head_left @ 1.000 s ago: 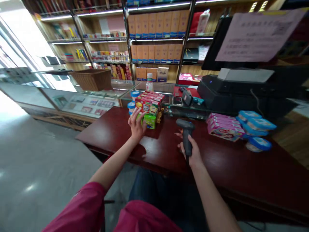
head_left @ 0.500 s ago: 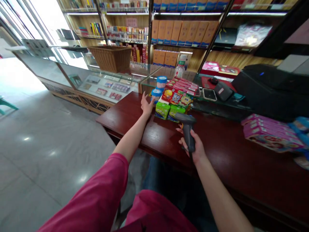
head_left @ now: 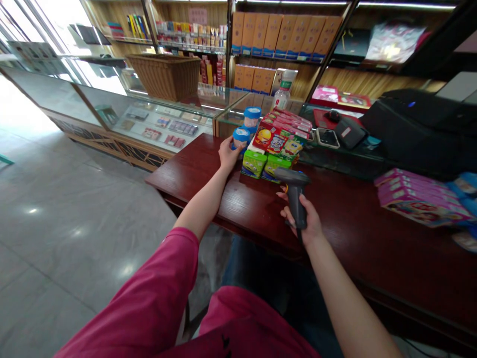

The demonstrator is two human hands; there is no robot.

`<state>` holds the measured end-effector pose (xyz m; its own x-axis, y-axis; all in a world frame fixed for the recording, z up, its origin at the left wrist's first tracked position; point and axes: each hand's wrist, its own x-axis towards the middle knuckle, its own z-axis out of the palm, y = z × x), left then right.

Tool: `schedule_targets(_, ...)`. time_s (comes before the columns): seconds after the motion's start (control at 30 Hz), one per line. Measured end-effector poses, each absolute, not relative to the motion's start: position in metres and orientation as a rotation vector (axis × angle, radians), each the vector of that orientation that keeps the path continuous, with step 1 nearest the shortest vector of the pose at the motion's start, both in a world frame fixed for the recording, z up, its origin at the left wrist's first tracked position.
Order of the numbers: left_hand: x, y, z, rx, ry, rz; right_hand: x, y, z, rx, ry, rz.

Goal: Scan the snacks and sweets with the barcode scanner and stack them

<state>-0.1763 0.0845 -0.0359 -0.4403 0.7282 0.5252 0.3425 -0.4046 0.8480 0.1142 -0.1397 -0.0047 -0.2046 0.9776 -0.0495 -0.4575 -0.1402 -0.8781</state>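
Note:
My left hand (head_left: pixel 228 154) is closed round the side of a tub with a blue lid (head_left: pixel 241 134), at the left end of the goods on the dark wooden desk. Behind it stands another blue-lidded tub (head_left: pixel 252 115). In my right hand (head_left: pixel 313 226) is a black barcode scanner (head_left: pixel 296 201), gripped by its handle, head up and cable hanging below. Green boxes (head_left: pixel 254 164) sit just beyond the scanner's head, with red boxes (head_left: pixel 274 139) stacked above them.
Purple boxes (head_left: pixel 419 199) lie on the right of the desk (head_left: pixel 261 214), beside more blue-lidded tubs (head_left: pixel 470 186). A clear bottle (head_left: pixel 282 93), a phone (head_left: pixel 328 137) and a black machine (head_left: pixel 406 124) stand behind. A wicker basket (head_left: pixel 167 77) rests on the glass counter.
My left hand has gone from spread fingers beside the blue-lidded tub to a grip round it. The right hand still holds the scanner in much the same place.

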Motion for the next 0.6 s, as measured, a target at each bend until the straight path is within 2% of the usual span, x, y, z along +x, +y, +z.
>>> schedule_targets(0.13,-0.177,0.056,-0.024,1.281,1.357,2.124,0.114,-0.139,-0.005,-0.793,-0.925,1.595)
schedule_targets(0.27,-0.162,-0.004,-0.008,1.272,1.139,2.130,0.117,-0.141,-0.005,-0.755,-0.954,1.576)
schedule_targets(0.43,-0.102,-0.077,-0.006,1.248,0.848,1.820,0.137,-0.151,-0.005,-0.751,-0.958,1.498)
schedule_targets(0.6,-0.019,-0.100,-0.015,1.109,0.663,1.432,0.185,-0.173,-0.006,-0.786,-0.998,1.332)
